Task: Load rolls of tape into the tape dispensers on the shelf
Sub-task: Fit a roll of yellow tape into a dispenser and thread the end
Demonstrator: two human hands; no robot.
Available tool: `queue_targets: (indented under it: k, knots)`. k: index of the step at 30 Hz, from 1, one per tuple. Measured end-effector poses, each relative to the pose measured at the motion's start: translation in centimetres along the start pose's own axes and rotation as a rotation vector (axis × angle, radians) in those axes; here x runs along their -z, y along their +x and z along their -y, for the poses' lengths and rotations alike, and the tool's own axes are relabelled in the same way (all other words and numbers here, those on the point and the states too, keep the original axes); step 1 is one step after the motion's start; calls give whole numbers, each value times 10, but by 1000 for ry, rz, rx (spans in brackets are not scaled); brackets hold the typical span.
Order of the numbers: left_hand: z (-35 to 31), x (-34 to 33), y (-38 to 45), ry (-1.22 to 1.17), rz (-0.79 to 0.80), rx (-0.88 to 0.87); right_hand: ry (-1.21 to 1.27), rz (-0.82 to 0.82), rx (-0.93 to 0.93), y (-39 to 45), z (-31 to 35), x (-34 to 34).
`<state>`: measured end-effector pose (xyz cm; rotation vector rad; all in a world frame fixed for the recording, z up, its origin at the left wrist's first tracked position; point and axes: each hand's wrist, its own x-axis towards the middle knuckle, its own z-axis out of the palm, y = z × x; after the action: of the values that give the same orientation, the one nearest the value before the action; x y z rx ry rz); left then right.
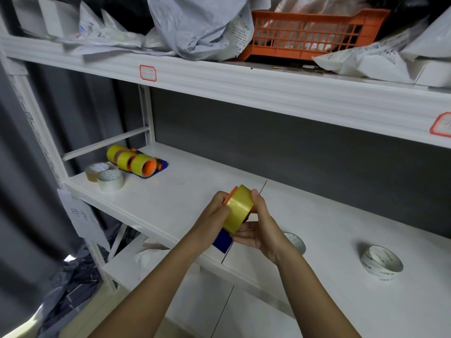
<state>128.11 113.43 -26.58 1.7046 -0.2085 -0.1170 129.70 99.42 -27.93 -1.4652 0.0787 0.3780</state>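
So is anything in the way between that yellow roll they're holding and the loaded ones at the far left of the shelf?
Nothing visible. Both hands, left hand and right hand, grip the yellow roll on its dispenser. The white shelf between it and the loaded dispensers is bare; two loose rolls lie beside those, off the direct line.

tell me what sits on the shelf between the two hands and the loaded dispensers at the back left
Nothing: in the head view the shelf is bare white board from the left hand and right hand to the loaded dispensers.
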Motion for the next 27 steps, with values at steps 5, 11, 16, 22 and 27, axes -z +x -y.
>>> queue_targets:
  k: [5,11,16,22,27]
  knots:
    - [-2,0,2,0,-32,-11,-65,-77,114,-1,-2,-5]
    - [-5,0,6,-26,-55,-29,-121,-178,309,-2,-5,-8]
    - [-6,2,9,-32,-69,-15,-152,-199,399,-3,-4,-8]
    - [-6,3,16,30,-103,-7,-104,-182,277,3,1,-8]
    - [-3,5,20,17,-107,18,-65,-142,141,5,6,-6]
